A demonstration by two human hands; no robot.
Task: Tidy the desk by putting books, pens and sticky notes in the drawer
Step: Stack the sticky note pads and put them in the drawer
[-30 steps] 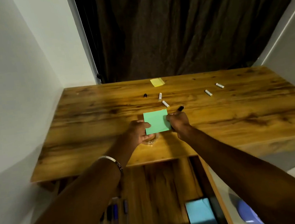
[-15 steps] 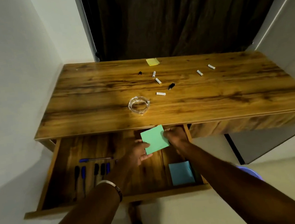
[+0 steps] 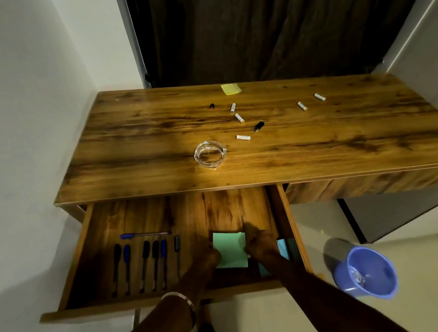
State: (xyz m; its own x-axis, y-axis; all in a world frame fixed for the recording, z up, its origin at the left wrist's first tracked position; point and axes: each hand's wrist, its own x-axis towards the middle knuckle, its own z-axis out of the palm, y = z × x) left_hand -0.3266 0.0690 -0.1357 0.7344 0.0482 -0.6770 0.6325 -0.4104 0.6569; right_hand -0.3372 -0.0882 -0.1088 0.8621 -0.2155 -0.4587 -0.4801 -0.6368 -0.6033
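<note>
A green sticky-note pad (image 3: 230,250) is low inside the open wooden drawer (image 3: 80,252), near its front. My left hand (image 3: 207,257) grips the pad's left edge and my right hand (image 3: 261,244) grips its right edge. A blue sticky-note pad (image 3: 283,248) lies in the drawer's right corner, partly hidden by my right wrist. Several pens (image 3: 144,264) lie in a row at the drawer's left. A yellow sticky-note pad (image 3: 230,88) sits at the far edge of the desk (image 3: 132,137).
On the desk stand a clear glass ashtray (image 3: 210,154), several small white cylinders (image 3: 242,137) and two dark caps (image 3: 258,126). A blue plastic bin (image 3: 372,275) is on the floor to the drawer's right. A white wall bounds the left, a dark curtain the back.
Both hands carried the green pad from the desk top, over its front edge, down into the drawer. The view tilted down, showing more drawer and floor.
</note>
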